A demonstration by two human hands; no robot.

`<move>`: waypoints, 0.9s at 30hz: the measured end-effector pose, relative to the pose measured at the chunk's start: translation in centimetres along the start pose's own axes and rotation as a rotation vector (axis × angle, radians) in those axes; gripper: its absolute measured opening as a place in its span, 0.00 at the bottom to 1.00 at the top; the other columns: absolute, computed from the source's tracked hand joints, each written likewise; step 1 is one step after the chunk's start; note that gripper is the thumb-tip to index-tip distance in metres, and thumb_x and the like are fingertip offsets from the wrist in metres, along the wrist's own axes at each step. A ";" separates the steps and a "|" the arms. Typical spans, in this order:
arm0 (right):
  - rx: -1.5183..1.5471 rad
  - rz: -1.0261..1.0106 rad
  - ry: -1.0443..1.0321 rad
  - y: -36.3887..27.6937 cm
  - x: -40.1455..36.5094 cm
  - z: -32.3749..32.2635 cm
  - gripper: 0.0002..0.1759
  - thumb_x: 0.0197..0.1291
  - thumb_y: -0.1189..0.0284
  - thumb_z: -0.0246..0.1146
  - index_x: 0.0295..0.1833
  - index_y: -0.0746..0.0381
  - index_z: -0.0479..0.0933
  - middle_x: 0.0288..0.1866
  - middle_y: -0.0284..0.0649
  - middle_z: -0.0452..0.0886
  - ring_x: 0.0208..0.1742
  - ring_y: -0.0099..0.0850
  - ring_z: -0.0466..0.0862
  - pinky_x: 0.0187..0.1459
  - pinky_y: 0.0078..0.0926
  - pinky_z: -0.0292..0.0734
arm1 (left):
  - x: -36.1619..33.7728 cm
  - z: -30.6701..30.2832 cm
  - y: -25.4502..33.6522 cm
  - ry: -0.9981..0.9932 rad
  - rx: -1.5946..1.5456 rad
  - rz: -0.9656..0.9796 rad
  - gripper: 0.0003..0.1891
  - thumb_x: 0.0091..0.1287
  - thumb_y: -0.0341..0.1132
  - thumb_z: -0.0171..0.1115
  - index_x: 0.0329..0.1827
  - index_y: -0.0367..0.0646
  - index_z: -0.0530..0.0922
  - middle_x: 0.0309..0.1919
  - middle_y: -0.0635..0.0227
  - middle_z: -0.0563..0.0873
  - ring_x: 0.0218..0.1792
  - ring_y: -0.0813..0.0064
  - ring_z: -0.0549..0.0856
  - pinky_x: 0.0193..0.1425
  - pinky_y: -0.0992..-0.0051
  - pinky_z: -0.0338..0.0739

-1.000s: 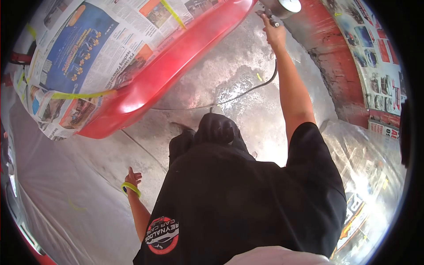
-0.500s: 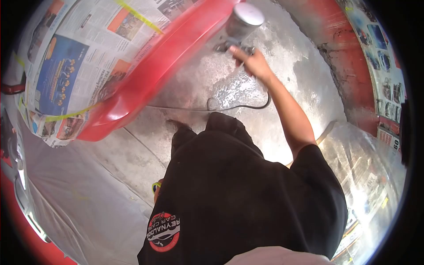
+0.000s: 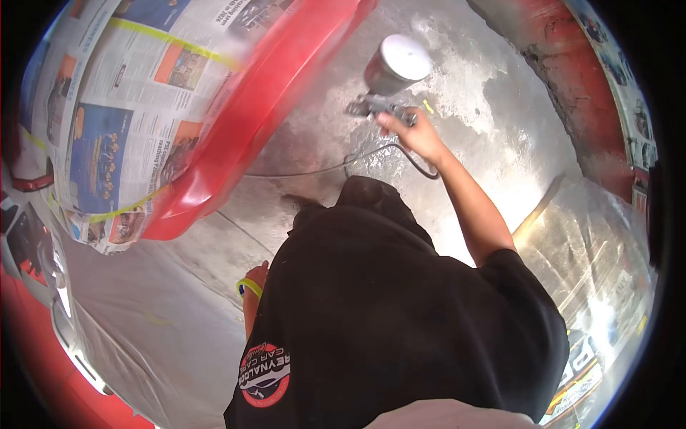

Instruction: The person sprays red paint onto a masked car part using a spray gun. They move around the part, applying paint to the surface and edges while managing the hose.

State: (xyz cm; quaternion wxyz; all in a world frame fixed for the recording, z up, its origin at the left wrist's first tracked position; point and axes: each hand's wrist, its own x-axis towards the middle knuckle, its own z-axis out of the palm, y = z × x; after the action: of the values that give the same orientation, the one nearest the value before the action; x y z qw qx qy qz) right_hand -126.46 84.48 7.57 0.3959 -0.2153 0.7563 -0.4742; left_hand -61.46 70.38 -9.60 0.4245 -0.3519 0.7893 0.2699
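My right hand (image 3: 418, 134) is closed round the handle of a spray gun (image 3: 377, 107). A pale, round-lidded paint cup (image 3: 404, 61) sits on top of the gun. The gun points left, across a gap, at a glossy red car bumper (image 3: 261, 104). From the gun, a dark air hose (image 3: 421, 170) loops down and runs left over the floor. My left hand (image 3: 256, 275), with a yellow-green wristband (image 3: 249, 287), hangs beside my shirt. Its fingers are mostly hidden by my body.
Newspaper (image 3: 153, 86) held by yellow-green tape (image 3: 175, 46) masks the car above the bumper. Plastic sheeting (image 3: 143, 307) drapes at lower left, and more clear sheeting (image 3: 593, 264) hangs at right. A red-painted wall base (image 3: 589, 93) borders the wet-looking concrete floor (image 3: 471, 86).
My right hand and the spray gun have shifted slightly down in view, farther from the bumper's edge. My left hand has come into sight beside my shirt.
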 end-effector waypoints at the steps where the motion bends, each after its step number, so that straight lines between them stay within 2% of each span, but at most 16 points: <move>1: 0.060 0.053 -0.116 0.4 -0.6 0.1 0.30 0.58 0.42 0.70 0.33 0.63 0.83 0.23 0.31 0.80 0.19 0.18 0.71 0.23 0.21 0.65 | 0.1 1.7 -1.2 -0.016 0.052 0.021 0.23 0.74 0.53 0.49 0.53 0.41 0.78 0.41 0.47 0.87 0.43 0.49 0.87 0.45 0.53 0.80; 4: -0.069 0.096 -0.057 2.8 1.1 -1.0 0.35 0.56 0.40 0.69 0.44 0.65 0.85 0.29 0.40 0.85 0.33 0.29 0.84 0.43 0.30 0.77 | -1.1 1.0 -1.3 -0.049 0.050 0.015 0.22 0.74 0.52 0.49 0.54 0.42 0.77 0.41 0.46 0.87 0.43 0.48 0.87 0.46 0.52 0.80; 5: -0.031 0.089 0.051 3.3 2.1 -1.4 0.34 0.56 0.40 0.69 0.40 0.65 0.86 0.28 0.39 0.85 0.33 0.29 0.84 0.41 0.30 0.78 | -1.7 0.3 -1.3 -0.048 0.035 0.006 0.22 0.74 0.52 0.49 0.54 0.42 0.77 0.41 0.46 0.87 0.43 0.47 0.86 0.46 0.52 0.80; 9: -0.041 0.085 0.388 4.4 6.6 -5.2 0.34 0.57 0.39 0.68 0.35 0.65 0.83 0.28 0.40 0.84 0.32 0.28 0.83 0.39 0.29 0.77 | -2.8 -2.4 -1.6 -0.019 0.058 0.013 0.22 0.74 0.51 0.49 0.56 0.43 0.75 0.42 0.45 0.87 0.44 0.45 0.86 0.46 0.51 0.80; 12: -0.030 0.063 0.524 3.7 7.6 -6.6 0.35 0.57 0.39 0.68 0.34 0.65 0.82 0.28 0.39 0.84 0.31 0.27 0.82 0.38 0.28 0.76 | -2.9 -4.4 -1.4 -0.001 0.102 0.037 0.21 0.73 0.51 0.49 0.57 0.44 0.74 0.42 0.44 0.86 0.44 0.43 0.85 0.47 0.50 0.79; 16: -0.065 0.082 0.411 5.1 5.6 -5.5 0.35 0.57 0.38 0.67 0.41 0.64 0.85 0.28 0.39 0.84 0.32 0.29 0.83 0.41 0.30 0.77 | -1.7 -4.3 -2.2 0.055 0.063 0.079 0.22 0.73 0.51 0.48 0.57 0.43 0.74 0.43 0.45 0.87 0.45 0.44 0.86 0.47 0.52 0.80; 17: -0.168 0.115 0.280 5.0 4.4 -5.4 0.36 0.57 0.38 0.67 0.45 0.64 0.86 0.28 0.39 0.85 0.34 0.30 0.85 0.42 0.32 0.78 | -1.2 -3.9 -2.7 0.072 0.039 0.095 0.22 0.73 0.51 0.48 0.57 0.42 0.74 0.43 0.45 0.87 0.45 0.44 0.86 0.47 0.53 0.80; 20: -0.070 -0.037 0.131 6.7 1.9 -3.1 0.36 0.55 0.38 0.68 0.43 0.65 0.86 0.28 0.39 0.85 0.35 0.31 0.86 0.42 0.33 0.79 | -1.6 -4.4 -1.8 0.055 -0.007 0.057 0.22 0.74 0.51 0.48 0.57 0.42 0.74 0.43 0.45 0.87 0.46 0.45 0.86 0.47 0.53 0.80; 22: -0.068 0.033 0.100 6.9 2.2 -2.9 0.36 0.55 0.38 0.69 0.41 0.66 0.86 0.28 0.39 0.85 0.35 0.31 0.86 0.43 0.33 0.79 | -2.3 -4.5 -1.2 0.029 -0.013 0.016 0.22 0.74 0.51 0.48 0.57 0.42 0.74 0.43 0.45 0.87 0.46 0.45 0.86 0.47 0.53 0.80; 26: -0.014 0.090 0.208 8.2 6.0 -4.8 0.36 0.55 0.38 0.68 0.37 0.66 0.85 0.29 0.40 0.86 0.34 0.30 0.85 0.42 0.31 0.79 | -3.1 -5.1 -0.7 0.005 -0.014 -0.021 0.22 0.74 0.51 0.48 0.57 0.42 0.74 0.43 0.46 0.87 0.46 0.45 0.86 0.47 0.53 0.80; 27: -0.021 0.101 0.319 8.5 7.3 -5.4 0.34 0.56 0.38 0.68 0.37 0.64 0.85 0.28 0.38 0.85 0.30 0.27 0.82 0.38 0.30 0.77 | -3.3 -5.1 -0.7 -0.001 -0.013 -0.028 0.22 0.74 0.51 0.48 0.57 0.42 0.74 0.43 0.46 0.87 0.46 0.45 0.86 0.47 0.53 0.80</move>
State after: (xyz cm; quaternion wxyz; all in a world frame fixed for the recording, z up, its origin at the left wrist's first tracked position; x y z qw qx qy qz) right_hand -134.67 86.19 -1.63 0.2918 -0.1032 0.8245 -0.4738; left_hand -62.09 67.33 -4.29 0.4262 -0.3658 0.7823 0.2693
